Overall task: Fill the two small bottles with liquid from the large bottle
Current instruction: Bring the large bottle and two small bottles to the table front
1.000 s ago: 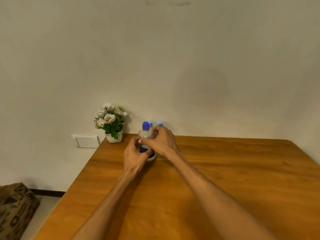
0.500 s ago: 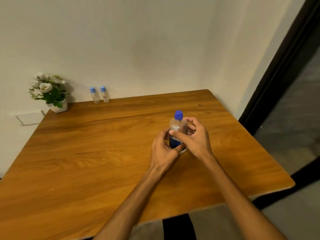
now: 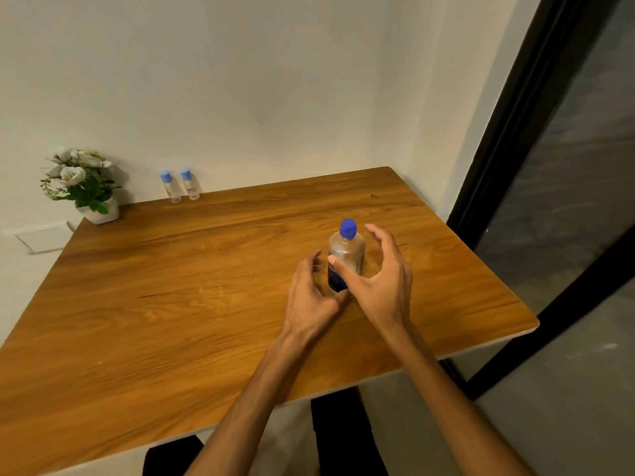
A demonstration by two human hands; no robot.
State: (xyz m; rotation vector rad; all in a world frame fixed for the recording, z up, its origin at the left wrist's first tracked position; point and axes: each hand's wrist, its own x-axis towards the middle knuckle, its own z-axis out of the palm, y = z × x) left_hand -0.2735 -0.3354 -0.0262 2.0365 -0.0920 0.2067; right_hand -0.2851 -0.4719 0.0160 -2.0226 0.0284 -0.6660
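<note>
Blue-capped and upright, the large bottle stands on the tabletop toward your right-hand side, cap on. Your left hand sits just beside it with fingers loosely curled and spread, gripping nothing. Your right hand is opened wide around the other side, the thumb lying across the front of the label and the fingers arched clear behind the bottle; whether that thumb actually touches the plastic I cannot tell, but neither hand has a closed hold on it.

Both small bottles stand side by side at the far edge against the wall, capped, well apart from the large one and near the flower pot. Nothing has been poured yet, by the look of it.

Watch these risks. With your hands this slack, a careless brush of thumb or wrist could tip the tall bottle over. Reaching across for the small bottles could drag a forearm into it. Those small necks look narrow, so pouring from a wide mouth will likely overshoot and wet the wood unless you steady each one and tilt slowly. They also look light enough to topple when nudged.
</note>
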